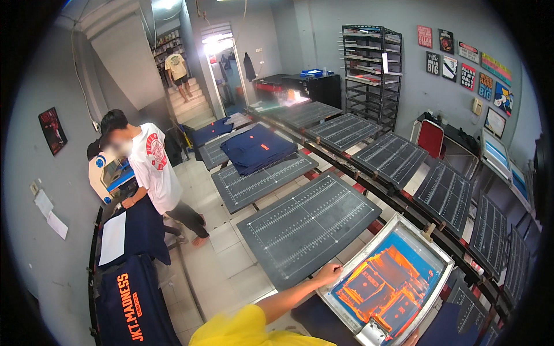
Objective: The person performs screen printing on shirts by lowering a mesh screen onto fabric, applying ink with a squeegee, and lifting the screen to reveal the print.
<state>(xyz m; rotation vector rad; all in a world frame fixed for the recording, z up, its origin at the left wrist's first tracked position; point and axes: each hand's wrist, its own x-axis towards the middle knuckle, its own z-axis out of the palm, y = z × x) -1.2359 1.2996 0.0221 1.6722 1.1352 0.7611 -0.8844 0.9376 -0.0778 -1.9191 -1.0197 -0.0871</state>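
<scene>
A silk-screen frame (437,247) with a pale rim and blue mesh lies at a slant in front of me. Wet orange ink (397,262) is smeared across its mesh, around the stencil shapes. At the frame's near end rests a squeegee (372,334) with orange ink along it. My left hand (329,273) is closed on the frame's left edge. Only a little of my right hand (412,338) shows at the lower edge, closed against the frame's near right rim. Navy fabric (453,323) shows beneath and beside the frame.
Dark ruled printing boards (309,225) line both sides of a long rail. Navy shirts (258,149) are stacked on one board. At left, a co-worker (156,167) stands by a heat press (107,176); a printed navy shirt (130,305) lies nearby. Another person (176,68) is on the stairs.
</scene>
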